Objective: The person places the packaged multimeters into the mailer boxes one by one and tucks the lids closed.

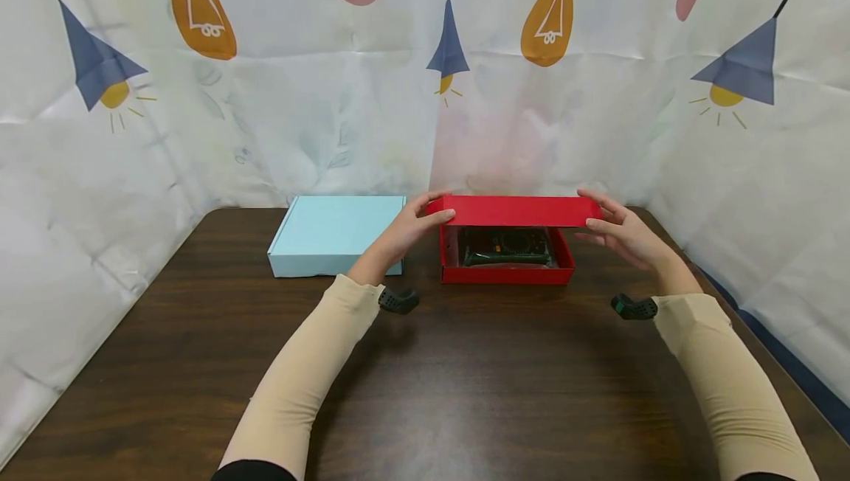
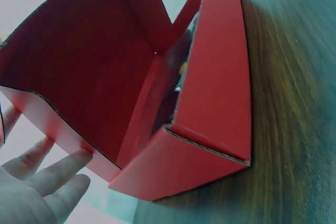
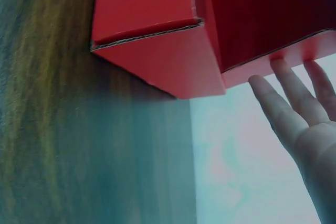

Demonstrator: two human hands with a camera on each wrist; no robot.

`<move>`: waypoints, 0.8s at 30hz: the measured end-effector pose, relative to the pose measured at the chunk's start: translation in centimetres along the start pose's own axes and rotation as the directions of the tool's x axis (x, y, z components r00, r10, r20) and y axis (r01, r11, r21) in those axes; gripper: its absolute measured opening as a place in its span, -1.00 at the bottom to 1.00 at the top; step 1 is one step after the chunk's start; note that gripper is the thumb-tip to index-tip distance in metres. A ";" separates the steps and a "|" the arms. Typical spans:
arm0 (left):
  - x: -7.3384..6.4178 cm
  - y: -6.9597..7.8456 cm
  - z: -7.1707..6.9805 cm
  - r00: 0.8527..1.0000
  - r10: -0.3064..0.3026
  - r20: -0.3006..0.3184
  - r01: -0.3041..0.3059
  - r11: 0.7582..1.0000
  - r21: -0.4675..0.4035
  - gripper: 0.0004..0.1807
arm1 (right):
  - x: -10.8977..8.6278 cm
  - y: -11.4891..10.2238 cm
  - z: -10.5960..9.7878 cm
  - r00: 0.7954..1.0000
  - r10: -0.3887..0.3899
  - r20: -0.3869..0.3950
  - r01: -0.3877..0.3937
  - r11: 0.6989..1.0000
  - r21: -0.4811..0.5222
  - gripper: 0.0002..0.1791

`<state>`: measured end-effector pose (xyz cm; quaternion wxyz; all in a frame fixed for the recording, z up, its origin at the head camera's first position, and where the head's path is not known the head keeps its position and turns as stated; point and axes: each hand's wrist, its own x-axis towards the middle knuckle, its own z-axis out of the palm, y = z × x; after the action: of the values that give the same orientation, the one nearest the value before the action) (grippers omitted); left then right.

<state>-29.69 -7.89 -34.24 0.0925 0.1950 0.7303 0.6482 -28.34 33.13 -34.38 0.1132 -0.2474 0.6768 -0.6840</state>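
A red cardboard box [image 1: 508, 275] stands toward the back of the table, its hinged lid [image 1: 521, 211] partly raised and tilted over the opening. My left hand [image 1: 405, 234] holds the lid's left corner, thumb on the front flap; in the left wrist view its fingers [image 2: 62, 174] lie along the lid's side flap. At the opposite corner my right hand [image 1: 631, 237] holds the lid between thumb and forefinger, and other fingers [image 3: 296, 90] touch the side flap. Inside the box lies a dark device with a round dial [image 1: 508, 245], wrapped in clear plastic.
A closed light blue box [image 1: 345, 226] sits left of the red one, partly behind my left forearm. Both stand on a dark wood table [image 1: 505, 378]. A patterned cloth [image 1: 285, 127] hangs behind the table and along its sides.
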 end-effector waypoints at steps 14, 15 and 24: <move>-0.6 -1.7 0.0 0.999 0.038 -0.009 -0.038 0.998 0.040 -0.35 | -0.4 0.9 0.8 0.994 0.006 -0.110 -0.018 0.994 -0.111 -0.38; -0.6 -1.9 0.1 0.999 0.038 -0.010 -0.038 0.999 0.028 -0.35 | -0.4 1.1 0.9 0.993 0.006 -0.118 -0.020 0.993 -0.116 -0.39; -0.9 -2.9 0.5 0.999 0.041 -0.029 -0.040 0.999 0.023 -0.33 | -0.2 2.0 1.1 0.990 -0.003 -0.139 -0.016 0.991 -0.136 -0.44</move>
<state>-29.15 -8.09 -37.27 0.0664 0.2011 0.7347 0.6444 -27.96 32.13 -36.43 0.0506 -0.2042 0.7292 -0.6511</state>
